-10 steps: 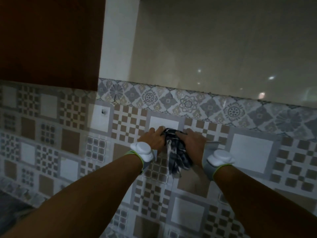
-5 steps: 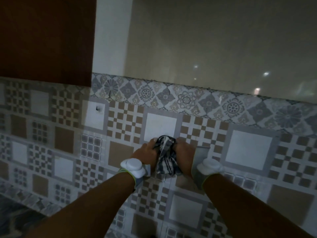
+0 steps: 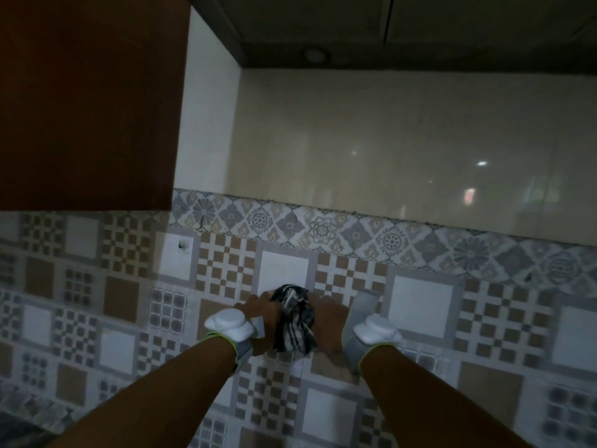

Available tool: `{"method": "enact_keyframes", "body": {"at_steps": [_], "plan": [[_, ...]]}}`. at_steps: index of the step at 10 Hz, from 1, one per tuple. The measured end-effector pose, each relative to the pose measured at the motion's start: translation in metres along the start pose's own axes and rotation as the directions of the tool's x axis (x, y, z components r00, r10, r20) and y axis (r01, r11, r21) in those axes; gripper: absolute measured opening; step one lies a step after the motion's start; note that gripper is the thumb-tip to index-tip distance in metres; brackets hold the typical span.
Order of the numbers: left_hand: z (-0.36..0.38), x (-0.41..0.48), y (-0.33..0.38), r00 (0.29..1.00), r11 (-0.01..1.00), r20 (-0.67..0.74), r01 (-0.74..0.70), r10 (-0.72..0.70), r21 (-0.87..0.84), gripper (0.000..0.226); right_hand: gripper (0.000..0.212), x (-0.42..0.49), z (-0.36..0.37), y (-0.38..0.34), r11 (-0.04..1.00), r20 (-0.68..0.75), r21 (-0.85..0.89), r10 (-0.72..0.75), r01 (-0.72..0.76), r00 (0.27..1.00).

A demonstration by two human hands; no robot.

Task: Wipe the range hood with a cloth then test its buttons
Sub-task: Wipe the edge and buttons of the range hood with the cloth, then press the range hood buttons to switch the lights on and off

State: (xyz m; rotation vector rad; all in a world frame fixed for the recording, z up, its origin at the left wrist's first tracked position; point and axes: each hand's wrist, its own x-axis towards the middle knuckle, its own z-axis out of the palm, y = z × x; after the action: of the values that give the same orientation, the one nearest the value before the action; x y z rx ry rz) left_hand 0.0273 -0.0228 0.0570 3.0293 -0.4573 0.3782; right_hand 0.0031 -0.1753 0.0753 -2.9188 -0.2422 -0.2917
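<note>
A dark, white-striped cloth [image 3: 294, 318] is bunched between my two hands in front of the patterned wall tiles. My left hand [image 3: 262, 315] grips its left side and my right hand [image 3: 328, 320] grips its right side; both are closed on it. Each wrist carries a white tracker on a grey strap. The dark underside of the range hood [image 3: 403, 30] spans the top of the view, well above my hands, with a small round lamp [image 3: 316, 55] in it. No buttons are visible on it.
A dark red-brown cabinet [image 3: 87, 98] hangs at the upper left, beside the hood. A glossy beige wall panel [image 3: 387, 156] lies under the hood, with a floral tile border [image 3: 323, 227] and checkered tiles [image 3: 129, 302] below. A dark countertop corner [image 3: 22, 431] shows at bottom left.
The view has tilted upward, bringing the hood's underside into sight at the top. My hands stay together on the cloth and have dropped lower in the frame.
</note>
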Motion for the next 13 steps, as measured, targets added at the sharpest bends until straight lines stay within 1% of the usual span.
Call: {"method": "enact_keyframes", "body": {"at_steps": [1, 2, 3, 4, 5, 6, 7, 8, 9, 10, 11, 13], "plan": [[-0.010, -0.003, 0.005, 0.998, 1.000, -0.054, 0.010, -0.011, -0.022, 0.043, 0.046, -0.018, -0.020, -0.002, 0.999, -0.019, -0.038, -0.015, 0.014, 1.000], [-0.032, -0.005, 0.017, 0.997, 0.998, -0.082, -0.018, 0.013, -0.061, 0.053, 0.052, -0.033, -0.041, 0.003, 0.998, -0.033, -0.057, 0.008, -0.010, 0.999], [-0.055, -0.013, 0.034, 0.998, 0.996, -0.069, 0.002, -0.008, -0.090, 0.082, 0.061, -0.053, -0.064, 0.012, 0.999, -0.044, -0.053, 0.000, -0.003, 0.999], [-0.084, -0.024, 0.056, 0.991, 0.996, -0.122, -0.056, 0.047, -0.069, 0.091, 0.065, -0.076, -0.090, 0.026, 0.992, -0.071, -0.124, 0.021, -0.030, 0.997], [-0.101, -0.033, 0.075, 0.977, 0.980, -0.172, -0.148, 0.124, -0.133, 0.096, 0.065, -0.100, -0.123, 0.039, 0.983, -0.088, -0.173, 0.044, -0.059, 0.995], [-0.131, -0.042, 0.102, 0.961, 0.972, -0.208, -0.209, 0.183, -0.110, 0.105, 0.066, -0.125, -0.157, 0.052, 0.977, -0.107, -0.195, 0.065, -0.085, 0.992], [-0.162, -0.056, 0.131, 0.939, 0.961, -0.267, -0.252, 0.215, -0.112, 0.101, 0.066, -0.150, -0.186, 0.066, 0.973, -0.144, -0.197, 0.093, -0.121, 0.985], [-0.191, -0.063, 0.156, 0.911, 0.936, -0.302, -0.330, 0.281, -0.125, 0.099, 0.066, -0.178, -0.219, 0.082, 0.965, -0.206, -0.212, 0.113, -0.157, 0.972], [-0.215, -0.070, 0.177, 0.904, 0.919, -0.294, -0.365, 0.311, -0.150, 0.100, 0.066, -0.205, -0.248, 0.090, 0.954, -0.235, -0.234, 0.129, -0.185, 0.963], [-0.241, -0.081, 0.206, 0.857, 0.896, -0.381, -0.424, 0.348, -0.135, 0.093, 0.066, -0.238, -0.279, 0.103, 0.941, -0.311, -0.241, 0.156, -0.237, 0.937], [-0.259, -0.089, 0.229, 0.811, 0.872, -0.435, -0.478, 0.391, -0.107, 0.082, 0.066, -0.267, -0.306, 0.111, 0.925, -0.356, -0.257, 0.177, -0.279, 0.918], [-0.304, -0.117, 0.282, 0.684, 0.803, -0.560, -0.594, 0.468, -0.053, 0.081, 0.066, -0.329, -0.358, 0.128, 0.895, -0.492, -0.248, 0.214, -0.371, 0.844]]}}
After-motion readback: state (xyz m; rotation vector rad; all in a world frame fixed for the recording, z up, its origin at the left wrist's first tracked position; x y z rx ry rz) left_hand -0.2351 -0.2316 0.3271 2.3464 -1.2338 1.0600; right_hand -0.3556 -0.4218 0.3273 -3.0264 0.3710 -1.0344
